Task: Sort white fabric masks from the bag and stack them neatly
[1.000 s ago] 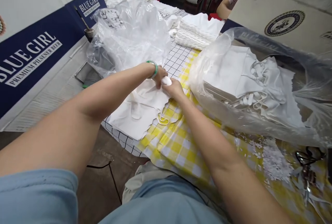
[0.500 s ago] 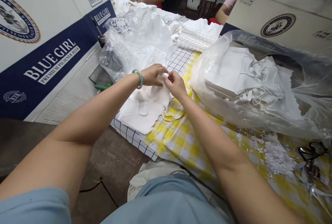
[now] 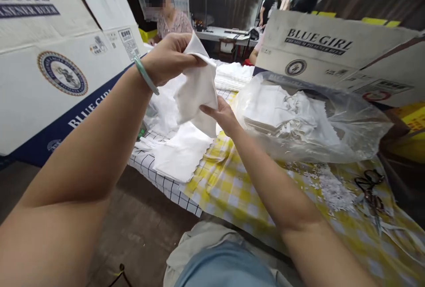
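Observation:
My left hand [image 3: 168,59], with a green bangle on the wrist, is raised and closed on the top of a white cloth piece [image 3: 196,87] that hangs down in the air. My right hand [image 3: 223,116] grips the lower edge of the same piece, fingers curled round it. Below them a pile of white cloth pieces [image 3: 181,154] with scalloped edges lies on the table, over the black-grid cloth [image 3: 156,178] and beside the yellow checked cloth [image 3: 229,185].
A clear plastic bag [image 3: 299,118] of white cloth pieces lies to the right. Blue Girl cardboard boxes stand at left [image 3: 56,70] and right [image 3: 332,52]. White scraps [image 3: 328,189] and scissors [image 3: 370,189] lie at right. Other people sit at the far tables.
Both hands have lifted one white cloth piece off the pile: the left hand rose high with its top, the right holds its lower edge. The view has tilted upward.

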A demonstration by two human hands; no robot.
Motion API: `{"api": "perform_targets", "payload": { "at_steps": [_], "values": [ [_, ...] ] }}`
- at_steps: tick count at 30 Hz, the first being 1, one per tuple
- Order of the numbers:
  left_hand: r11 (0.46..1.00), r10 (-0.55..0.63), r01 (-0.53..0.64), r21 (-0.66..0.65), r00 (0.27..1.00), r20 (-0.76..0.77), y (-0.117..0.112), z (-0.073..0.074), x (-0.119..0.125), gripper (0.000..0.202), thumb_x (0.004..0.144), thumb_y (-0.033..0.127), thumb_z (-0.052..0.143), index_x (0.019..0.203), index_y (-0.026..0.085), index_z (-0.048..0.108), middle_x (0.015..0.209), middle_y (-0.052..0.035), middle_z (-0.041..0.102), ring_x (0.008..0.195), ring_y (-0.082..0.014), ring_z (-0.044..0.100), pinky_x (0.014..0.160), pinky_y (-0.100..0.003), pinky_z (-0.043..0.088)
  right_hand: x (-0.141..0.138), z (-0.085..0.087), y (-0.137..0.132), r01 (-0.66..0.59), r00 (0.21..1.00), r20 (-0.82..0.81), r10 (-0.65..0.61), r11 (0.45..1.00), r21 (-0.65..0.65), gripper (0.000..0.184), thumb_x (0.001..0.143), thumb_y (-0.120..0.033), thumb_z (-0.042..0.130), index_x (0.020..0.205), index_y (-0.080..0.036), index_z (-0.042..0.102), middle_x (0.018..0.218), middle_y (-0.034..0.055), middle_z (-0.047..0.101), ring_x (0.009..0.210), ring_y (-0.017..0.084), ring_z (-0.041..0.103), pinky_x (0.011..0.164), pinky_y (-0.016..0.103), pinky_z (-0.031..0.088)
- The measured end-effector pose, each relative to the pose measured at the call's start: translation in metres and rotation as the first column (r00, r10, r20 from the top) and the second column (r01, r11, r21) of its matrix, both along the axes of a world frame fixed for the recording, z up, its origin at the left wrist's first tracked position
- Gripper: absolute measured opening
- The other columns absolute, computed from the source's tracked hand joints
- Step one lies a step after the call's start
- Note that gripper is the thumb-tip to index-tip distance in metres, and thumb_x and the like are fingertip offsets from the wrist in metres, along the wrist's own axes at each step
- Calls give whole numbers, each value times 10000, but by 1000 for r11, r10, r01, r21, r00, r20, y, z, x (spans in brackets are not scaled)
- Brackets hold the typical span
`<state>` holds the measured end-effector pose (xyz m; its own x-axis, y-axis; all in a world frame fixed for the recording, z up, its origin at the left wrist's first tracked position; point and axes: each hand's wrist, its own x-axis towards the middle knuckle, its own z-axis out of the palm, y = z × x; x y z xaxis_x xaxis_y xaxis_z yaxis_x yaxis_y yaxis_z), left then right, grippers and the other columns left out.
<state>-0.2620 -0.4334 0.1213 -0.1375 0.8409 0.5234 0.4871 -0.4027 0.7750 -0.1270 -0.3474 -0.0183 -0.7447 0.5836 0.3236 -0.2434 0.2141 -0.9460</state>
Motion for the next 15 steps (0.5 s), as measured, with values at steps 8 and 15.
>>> {"api": "perform_targets", "payload": {
  "at_steps": [8,15],
  "values": [
    [929,-364,349,122,921,141,-5,15,109,107,753,-2,580,800,94,585,755,39,551,741,-82,574,823,-308,405,159,32,-2,-107,964,236,119,992,-64,557,547,-398,842,1018,-183,636,943,28,680,935,227,624,869,398,509],
    [864,-474,503,23,797,375,33,-45,131,248,651,216,815,803,140,633,766,-15,650,729,-127,596,816,-339,500,286,-23,-12,487,833,184,-522,849,204,272,705,-375,716,874,-181,627,825,-7,656,792,151,599,769,296,485]
  ]
}}
